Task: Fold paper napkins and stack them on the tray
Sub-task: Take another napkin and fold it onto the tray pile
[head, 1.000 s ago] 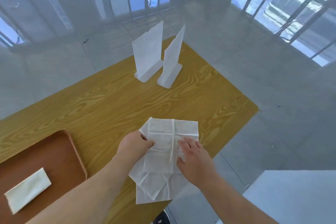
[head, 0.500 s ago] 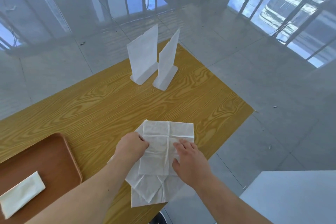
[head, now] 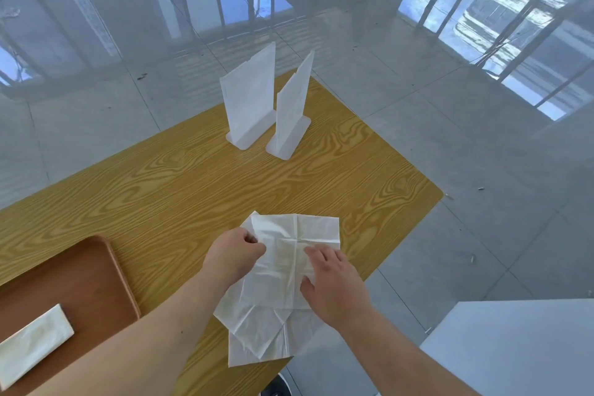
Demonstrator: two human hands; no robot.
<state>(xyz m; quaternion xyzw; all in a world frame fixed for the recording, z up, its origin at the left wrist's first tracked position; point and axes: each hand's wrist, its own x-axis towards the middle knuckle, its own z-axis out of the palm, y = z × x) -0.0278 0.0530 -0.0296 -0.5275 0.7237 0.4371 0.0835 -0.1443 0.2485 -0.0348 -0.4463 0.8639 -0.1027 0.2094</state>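
Observation:
A loose pile of unfolded white paper napkins [head: 279,270] lies at the near right edge of the wooden table [head: 180,190]. My left hand [head: 236,254] pinches the left edge of the top napkin. Flat on that napkin's right half rests my right hand [head: 331,283], fingers spread. More napkin sheets [head: 260,341] stick out below, over the table's edge. A brown tray [head: 96,280] sits at the near left with one folded napkin [head: 32,344] in it.
Two white upright napkin holders [head: 250,103] [head: 292,109] stand at the far side of the table. Glossy tiled floor surrounds the table. The corner of a pale grey surface [head: 514,347] shows at the lower right.
My left hand's fingers have closed on the top napkin's left edge and lifted it slightly. The right hand stays pressed on the napkin. The camera has shifted a little.

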